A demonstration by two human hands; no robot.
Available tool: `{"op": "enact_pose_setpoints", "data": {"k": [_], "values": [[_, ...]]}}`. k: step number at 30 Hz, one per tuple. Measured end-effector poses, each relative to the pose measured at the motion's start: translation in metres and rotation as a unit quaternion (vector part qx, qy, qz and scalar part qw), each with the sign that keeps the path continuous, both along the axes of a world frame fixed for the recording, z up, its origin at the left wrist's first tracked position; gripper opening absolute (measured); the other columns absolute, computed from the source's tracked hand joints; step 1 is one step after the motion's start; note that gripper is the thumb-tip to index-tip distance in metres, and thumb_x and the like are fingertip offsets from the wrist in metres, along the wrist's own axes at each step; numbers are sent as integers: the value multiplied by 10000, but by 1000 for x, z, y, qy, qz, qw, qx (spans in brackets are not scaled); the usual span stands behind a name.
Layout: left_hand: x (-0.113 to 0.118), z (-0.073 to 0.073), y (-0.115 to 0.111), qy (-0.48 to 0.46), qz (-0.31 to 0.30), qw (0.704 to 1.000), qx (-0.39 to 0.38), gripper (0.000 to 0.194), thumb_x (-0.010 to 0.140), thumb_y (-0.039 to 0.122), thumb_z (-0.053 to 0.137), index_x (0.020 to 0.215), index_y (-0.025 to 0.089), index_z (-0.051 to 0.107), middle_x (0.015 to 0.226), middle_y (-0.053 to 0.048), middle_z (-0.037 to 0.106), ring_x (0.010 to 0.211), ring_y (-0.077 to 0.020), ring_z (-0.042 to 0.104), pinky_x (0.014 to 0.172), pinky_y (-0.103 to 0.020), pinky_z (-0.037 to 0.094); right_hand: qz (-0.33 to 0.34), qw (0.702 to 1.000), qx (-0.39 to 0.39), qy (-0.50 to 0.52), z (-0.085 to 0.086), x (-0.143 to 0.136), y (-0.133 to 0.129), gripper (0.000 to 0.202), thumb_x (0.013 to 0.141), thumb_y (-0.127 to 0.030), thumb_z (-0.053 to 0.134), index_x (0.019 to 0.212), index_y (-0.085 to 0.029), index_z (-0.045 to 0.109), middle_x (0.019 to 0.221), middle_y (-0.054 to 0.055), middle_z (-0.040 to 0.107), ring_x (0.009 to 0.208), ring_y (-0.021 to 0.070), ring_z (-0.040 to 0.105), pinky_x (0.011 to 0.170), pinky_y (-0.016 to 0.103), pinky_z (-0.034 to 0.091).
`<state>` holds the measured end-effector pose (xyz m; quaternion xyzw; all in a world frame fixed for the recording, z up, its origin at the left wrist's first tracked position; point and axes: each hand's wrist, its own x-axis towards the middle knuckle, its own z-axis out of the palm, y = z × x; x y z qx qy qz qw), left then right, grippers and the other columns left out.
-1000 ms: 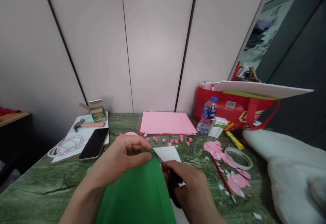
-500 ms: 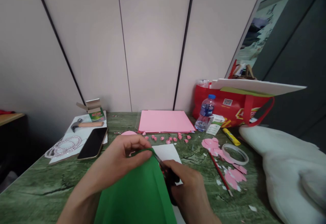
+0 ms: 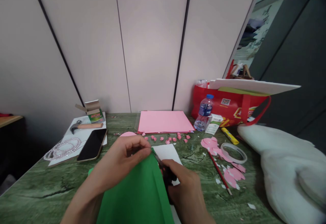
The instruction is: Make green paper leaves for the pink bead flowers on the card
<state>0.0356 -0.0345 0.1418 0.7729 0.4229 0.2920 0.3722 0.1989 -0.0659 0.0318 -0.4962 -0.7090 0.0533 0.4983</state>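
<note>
My left hand pinches the top edge of a green paper sheet between thumb and fingers. A crease runs down the sheet near its right edge. My right hand is closed around dark-handled scissors. Their blades meet the green paper at its upper right corner, just beside my left fingertips; whether the blades are apart I cannot tell. Under the green sheet lies a white paper, partly covered by it and by my right hand.
Beyond my hands are small pink pieces and a pink paper stack. On the right are pink cutouts, a red pencil, a tape roll, a water bottle. A phone and hammer lie left.
The view has shifted slightly. My hands, the scissors and the green paper hold nearly the same pose, and the sheet's left edge now shows a little beyond my left wrist.
</note>
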Motion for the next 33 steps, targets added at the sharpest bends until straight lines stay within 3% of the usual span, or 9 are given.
{"op": "enact_pose_setpoints", "data": {"k": [8, 15, 23, 33], "values": [[-1, -2, 0, -39, -16, 999, -10, 192, 843, 287, 495, 707, 163, 552, 688, 27, 473, 642, -101, 413, 575, -204, 334, -11, 1000, -27, -7, 1, -5, 2, 324, 618, -55, 480, 843, -205, 659, 581, -35, 577, 498, 111, 531, 491, 176, 387], [-1, -2, 1, -61, -2, 998, -21, 189, 829, 303, 531, 710, 160, 568, 685, 20, 496, 633, -102, 432, 566, -204, 353, -37, 998, -36, 43, -3, -17, 1, 373, 658, -76, 486, 940, -214, 688, 606, -17, 593, 507, 123, 511, 471, 189, 366], [0, -5, 2, -79, 17, 997, -16, 169, 807, 313, 569, 735, 162, 595, 693, 13, 537, 641, -106, 469, 576, -212, 380, -32, 994, -16, 105, 1, -26, 0, 317, 674, -105, 474, 899, -186, 681, 607, -11, 617, 493, 119, 502, 472, 194, 353], [0, -6, 0, -86, 26, 996, -29, 199, 798, 345, 581, 734, 158, 597, 681, 11, 534, 626, -109, 486, 558, -216, 389, 1, 985, -80, 154, 10, -28, -4, 225, 639, -139, 513, 785, -213, 669, 567, -40, 584, 494, 116, 511, 478, 184, 341]]}}
